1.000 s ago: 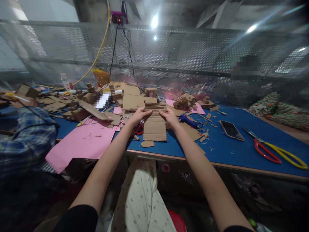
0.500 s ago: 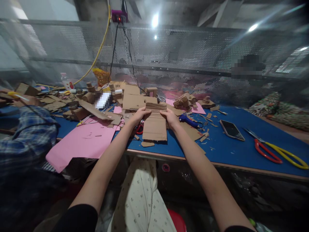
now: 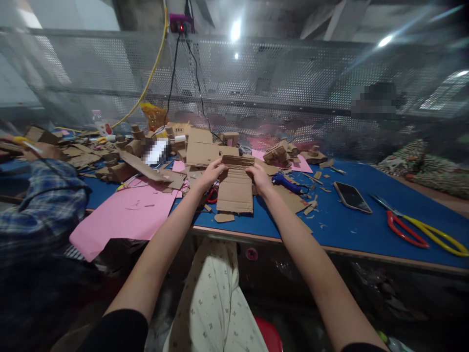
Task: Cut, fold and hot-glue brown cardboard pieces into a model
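Pinching the cardboard [image 3: 234, 193] at its far edge, the left hand [image 3: 210, 173] and right hand [image 3: 261, 177] close their fingers on the folded strip, one at each corner. The sheet's near edge rests on the table [image 3: 337, 225], near the middle. Even thumb pressure along one flute likely keeps the crease straight. Scissors [image 3: 211, 195] lie just left, a blue tool [image 3: 287, 184] right.

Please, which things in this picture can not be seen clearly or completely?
Head view, red-handled scissors: mostly hidden behind the cardboard piece that the left hand and right hand grip at its folded top.
Head view, pixelated patch in the cardboard pile: what is there is blurred out.
Head view, plaid sleeve of a co-worker: cut off by the left edge.
Head view, blue tool: too small to name.
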A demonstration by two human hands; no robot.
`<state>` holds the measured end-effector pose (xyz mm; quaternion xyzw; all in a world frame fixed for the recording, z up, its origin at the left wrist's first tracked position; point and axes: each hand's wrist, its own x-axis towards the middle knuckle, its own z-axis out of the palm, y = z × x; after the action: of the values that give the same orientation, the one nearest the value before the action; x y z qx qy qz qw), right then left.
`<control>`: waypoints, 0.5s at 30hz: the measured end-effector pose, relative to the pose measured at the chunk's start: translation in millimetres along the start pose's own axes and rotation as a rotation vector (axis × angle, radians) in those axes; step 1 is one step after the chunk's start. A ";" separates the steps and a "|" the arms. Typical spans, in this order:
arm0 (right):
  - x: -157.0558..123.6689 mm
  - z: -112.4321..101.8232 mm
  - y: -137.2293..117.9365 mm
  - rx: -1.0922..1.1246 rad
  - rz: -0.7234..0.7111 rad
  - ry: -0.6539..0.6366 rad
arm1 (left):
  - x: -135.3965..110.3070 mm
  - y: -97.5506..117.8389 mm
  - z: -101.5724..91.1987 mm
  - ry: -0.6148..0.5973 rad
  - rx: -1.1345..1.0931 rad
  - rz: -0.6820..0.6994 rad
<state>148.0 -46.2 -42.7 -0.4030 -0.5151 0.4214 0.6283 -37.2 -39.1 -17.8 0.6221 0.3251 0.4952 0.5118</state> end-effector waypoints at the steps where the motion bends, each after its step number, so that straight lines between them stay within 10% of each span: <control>1: -0.3 0.3 -0.6 0.006 -0.004 0.000 | 0.7 -0.8 0.0 -0.006 -0.012 0.014; 15: 0.3 0.5 0.7 -0.052 0.008 0.041 | 8.7 -11.7 -2.4 -0.015 -0.072 -0.016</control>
<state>147.5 -45.7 -43.2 -0.4298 -0.5114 0.4019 0.6263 -35.7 -27.3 -26.7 0.6044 0.3083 0.4977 0.5403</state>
